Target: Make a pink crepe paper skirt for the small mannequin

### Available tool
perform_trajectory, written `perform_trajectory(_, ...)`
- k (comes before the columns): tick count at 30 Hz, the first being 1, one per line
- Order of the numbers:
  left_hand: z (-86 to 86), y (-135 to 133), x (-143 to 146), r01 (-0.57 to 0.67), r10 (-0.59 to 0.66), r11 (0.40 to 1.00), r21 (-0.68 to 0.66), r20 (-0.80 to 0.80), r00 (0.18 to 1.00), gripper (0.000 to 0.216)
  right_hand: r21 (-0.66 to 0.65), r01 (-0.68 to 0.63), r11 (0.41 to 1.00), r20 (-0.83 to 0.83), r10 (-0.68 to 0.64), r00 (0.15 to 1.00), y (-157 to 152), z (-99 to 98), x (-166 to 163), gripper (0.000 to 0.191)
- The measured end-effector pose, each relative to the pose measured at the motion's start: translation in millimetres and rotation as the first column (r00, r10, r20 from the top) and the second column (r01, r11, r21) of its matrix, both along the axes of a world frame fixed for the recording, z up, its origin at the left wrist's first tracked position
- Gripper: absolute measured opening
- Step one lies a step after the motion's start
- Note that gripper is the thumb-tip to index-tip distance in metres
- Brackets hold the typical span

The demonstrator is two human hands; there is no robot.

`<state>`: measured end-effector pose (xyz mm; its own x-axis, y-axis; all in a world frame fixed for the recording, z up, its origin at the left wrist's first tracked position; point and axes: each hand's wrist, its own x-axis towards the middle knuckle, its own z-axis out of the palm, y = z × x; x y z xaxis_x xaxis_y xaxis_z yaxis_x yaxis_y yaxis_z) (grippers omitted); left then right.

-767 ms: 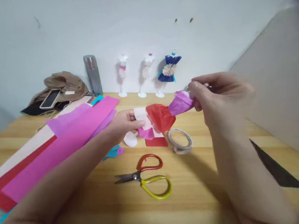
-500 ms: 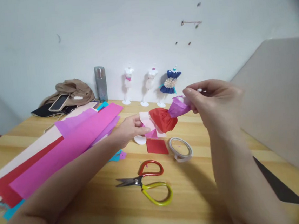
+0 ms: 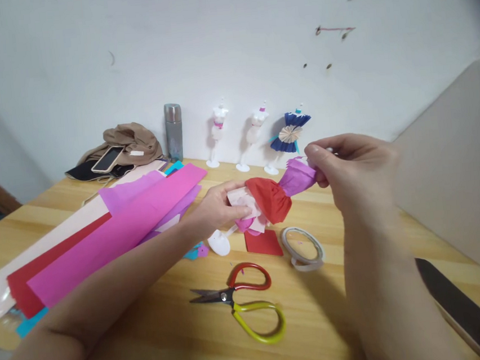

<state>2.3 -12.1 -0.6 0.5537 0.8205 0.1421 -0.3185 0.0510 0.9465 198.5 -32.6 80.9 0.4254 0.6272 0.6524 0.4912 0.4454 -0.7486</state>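
Observation:
A small dress-form mannequin (image 3: 218, 242), wrapped in crepe paper, is held tilted above the table between my hands. Its bodice is purple paper (image 3: 299, 175), its upper skirt red paper (image 3: 269, 200), with pale pink and magenta paper layers (image 3: 244, 199) below. My left hand (image 3: 217, 207) is closed around those lower layers, thumb on top. At the other end, my right hand (image 3: 344, 164) pinches the mannequin's top. Under them on the table lie a folded red paper piece (image 3: 264, 244), a roll of white tape (image 3: 286, 246) and scissors (image 3: 229, 295) with red and yellow handles.
Crepe paper sheets (image 3: 121, 231) are stacked at left. Behind them are a brown cloth (image 3: 134, 139), a phone (image 3: 108, 158) and a grey flask (image 3: 174, 132). Several mannequins stand by the wall, one in a blue paper dress (image 3: 298, 140). A dark flat object (image 3: 450, 295) lies at right.
My view has swung slightly left, so everything sits further right. The left hand has shifted its hold on the pale pink layers, and more of the mannequin's white base shows.

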Motion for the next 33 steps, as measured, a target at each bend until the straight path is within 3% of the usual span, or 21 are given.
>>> perform_trajectory(6, -10.0, 8.6, -1.1, 0.041, -0.043, 0.999, 0.028, 0.072, 0.996, 0.071, -0.029, -0.025, 0.999, -0.011, 0.025, 1.000, 0.1, -1.1, 2.6, 0.004)
perform_trajectory(11, -11.4, 3.0, 3.0, 0.031, -0.029, 0.999, -0.014, 0.099, 0.995, 0.067, -0.036, -0.046, 0.998, -0.022, 0.045, 0.999, -0.9, 0.1, 2.9, 0.002)
perform_trajectory(20, -15.7, 0.6, 1.7, -0.008, 0.006, 0.999, -0.032, -0.073, 0.997, 0.071, -0.039, -0.020, 0.999, -0.025, 0.019, 0.999, -2.2, 0.9, 4.8, 0.003)
perform_trajectory(24, -13.8, 1.4, -1.9, 0.090, -0.094, 0.994, -0.060, -0.066, 0.993, 0.076, -0.027, 0.004, 1.000, -0.016, -0.005, 1.000, -2.3, 1.7, 4.1, 0.004)
perform_trajectory(27, -12.8, 2.3, -3.3, 0.156, -0.156, 0.983, -0.098, 0.010, 0.988, 0.072, -0.022, 0.034, 0.999, -0.008, -0.034, 0.999, -2.2, 1.4, 3.1, 0.006)
perform_trajectory(30, -15.2, 3.9, -1.3, 0.096, -0.089, 0.983, -0.156, 0.052, 0.995, 0.065, 0.007, 0.037, 0.999, 0.023, -0.037, 0.999, -2.7, 0.7, 1.7, 0.008)
perform_trajectory(33, -18.4, 6.7, 0.7, 0.063, -0.065, 0.982, -0.177, -0.005, 0.998, 0.056, 0.028, 0.052, 0.998, 0.043, -0.053, 0.998, -3.6, -0.5, 0.3, 0.010)
